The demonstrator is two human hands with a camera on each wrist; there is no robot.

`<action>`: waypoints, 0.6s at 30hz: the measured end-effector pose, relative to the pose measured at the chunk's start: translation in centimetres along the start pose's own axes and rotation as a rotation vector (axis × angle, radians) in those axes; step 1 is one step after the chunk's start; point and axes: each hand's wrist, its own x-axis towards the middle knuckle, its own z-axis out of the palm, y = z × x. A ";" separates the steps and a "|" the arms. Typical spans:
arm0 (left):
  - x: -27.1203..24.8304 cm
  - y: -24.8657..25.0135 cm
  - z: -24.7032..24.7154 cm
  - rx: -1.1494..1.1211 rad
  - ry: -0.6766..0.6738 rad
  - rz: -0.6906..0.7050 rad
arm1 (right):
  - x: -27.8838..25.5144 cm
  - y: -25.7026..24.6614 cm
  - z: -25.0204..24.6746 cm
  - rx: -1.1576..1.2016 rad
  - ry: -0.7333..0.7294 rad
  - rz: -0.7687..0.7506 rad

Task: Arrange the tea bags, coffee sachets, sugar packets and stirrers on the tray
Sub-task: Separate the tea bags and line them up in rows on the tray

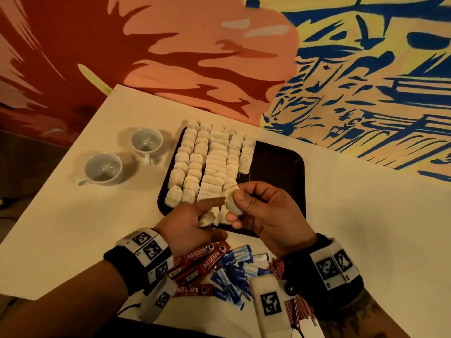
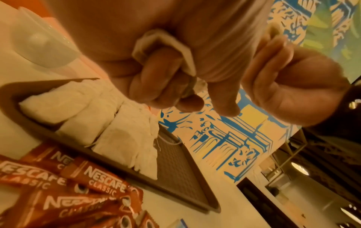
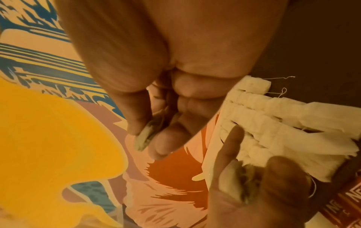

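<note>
A dark tray (image 1: 280,172) lies on the white table, its left half packed with rows of white tea bags (image 1: 212,162). Above the tray's near edge my right hand (image 1: 246,203) pinches one tea bag (image 1: 231,203) between thumb and fingers. My left hand (image 1: 195,218) holds several more tea bags (image 1: 207,218) in its curled fingers, index finger stretched toward the right hand's bag. The left wrist view shows the held tea bags (image 2: 166,46) inside the left hand's curl. Red coffee sachets (image 1: 205,262), blue sugar packets (image 1: 234,272) and red stirrers (image 1: 275,267) lie near the table's front edge.
Two white cups (image 1: 146,142) (image 1: 103,169) stand left of the tray. A painted wall (image 1: 219,45) rises right behind the table. The tray's right half (image 1: 275,162) is bare. Coffee sachets (image 2: 78,185) lie beside the tray's near rim (image 2: 136,174).
</note>
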 end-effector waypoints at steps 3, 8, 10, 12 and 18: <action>0.8 -0.1 1.6 0.103 0.003 0.000 | 0.1 0.0 -0.3 -0.011 -0.008 -0.010; 2.0 -1.0 0.7 0.097 0.190 -0.185 | 0.8 0.4 -2.3 -0.132 0.165 -0.109; 2.3 -2.6 -0.4 0.209 0.220 -0.332 | 0.9 0.7 -3.2 -0.127 0.233 -0.119; 2.4 -4.0 -0.9 0.297 0.193 -0.418 | 0.8 1.1 -3.9 -0.114 0.268 -0.110; 2.6 -2.9 1.1 0.261 0.108 -0.357 | 0.9 3.6 -4.6 -0.264 0.270 -0.056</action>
